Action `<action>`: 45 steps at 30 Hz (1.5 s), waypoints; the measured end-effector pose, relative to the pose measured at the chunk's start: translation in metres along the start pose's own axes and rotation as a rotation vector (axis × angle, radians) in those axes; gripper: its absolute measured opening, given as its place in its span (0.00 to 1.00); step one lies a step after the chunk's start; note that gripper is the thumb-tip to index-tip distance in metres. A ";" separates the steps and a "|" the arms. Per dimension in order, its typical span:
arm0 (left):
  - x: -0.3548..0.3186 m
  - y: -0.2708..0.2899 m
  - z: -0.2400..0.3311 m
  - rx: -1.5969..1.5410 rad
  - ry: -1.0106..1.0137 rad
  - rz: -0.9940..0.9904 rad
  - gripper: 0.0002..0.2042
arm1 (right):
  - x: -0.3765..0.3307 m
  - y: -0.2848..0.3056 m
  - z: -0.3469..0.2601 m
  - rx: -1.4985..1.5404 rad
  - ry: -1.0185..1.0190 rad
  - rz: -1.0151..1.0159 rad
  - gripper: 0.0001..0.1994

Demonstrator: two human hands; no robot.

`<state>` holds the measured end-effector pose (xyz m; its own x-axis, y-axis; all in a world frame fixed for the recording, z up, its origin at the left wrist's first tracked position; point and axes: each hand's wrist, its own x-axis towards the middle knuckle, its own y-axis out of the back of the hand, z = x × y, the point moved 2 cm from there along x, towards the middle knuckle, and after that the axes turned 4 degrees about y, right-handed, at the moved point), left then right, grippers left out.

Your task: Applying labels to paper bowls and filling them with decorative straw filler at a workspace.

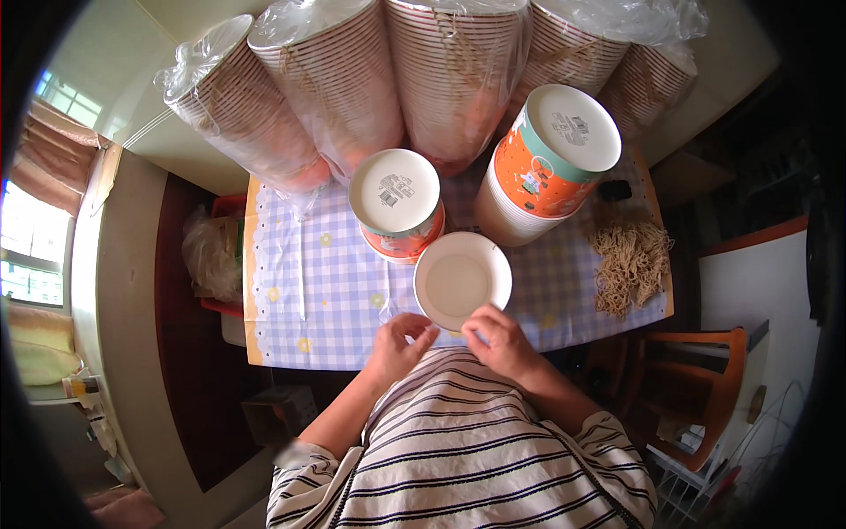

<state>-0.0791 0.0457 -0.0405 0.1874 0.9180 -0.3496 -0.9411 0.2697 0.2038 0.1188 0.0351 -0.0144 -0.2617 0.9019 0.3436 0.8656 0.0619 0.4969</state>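
Observation:
A white paper tub (463,279) stands mouth up at the near edge of the table, its pale inside showing. Just below its rim on the left is my left hand (401,346), thumb and fingers pinched together. My right hand (500,340) is curled in a similar pinch at the tub's near right rim. Whatever the fingertips of either hand hold, if anything, is too small to make out. Behind the tub sits a short upside-down stack of orange and green paper tubs (396,189), its white base up. A taller upside-down stack (539,167) rises to the right.
Several tall stacks of white paper tubs in clear plastic (339,88) line the back. A tangle of beige strings (632,264) lies at the right on the checked tablecloth (291,304). A wooden chair (696,388) stands at the right; a red crate (227,208) is at the left.

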 end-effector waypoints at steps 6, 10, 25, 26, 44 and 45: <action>0.033 0.012 -0.006 0.217 0.057 0.223 0.21 | 0.027 0.039 0.035 -0.223 -0.075 0.145 0.04; 0.057 0.003 -0.007 0.342 0.020 0.184 0.18 | 0.037 0.048 0.060 -0.279 -0.060 0.145 0.04; 0.050 0.019 -0.052 -0.273 0.144 -0.026 0.12 | 0.021 0.025 0.053 -0.366 -0.126 -0.052 0.04; 0.046 0.019 -0.056 -0.306 0.181 -0.036 0.12 | 0.021 0.024 0.051 -0.376 -0.119 -0.039 0.05; 0.042 0.008 -0.040 -0.155 0.176 0.198 0.11 | 0.019 0.018 0.039 -0.388 -0.129 -0.010 0.06; 0.042 0.008 -0.040 -0.142 0.175 0.211 0.11 | 0.018 0.018 0.039 -0.388 -0.129 -0.009 0.06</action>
<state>-0.0901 0.0745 -0.0904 -0.0562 0.8820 -0.4678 -0.9863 0.0238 0.1633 0.1463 0.0692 -0.0302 -0.1920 0.9497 0.2473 0.6315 -0.0733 0.7719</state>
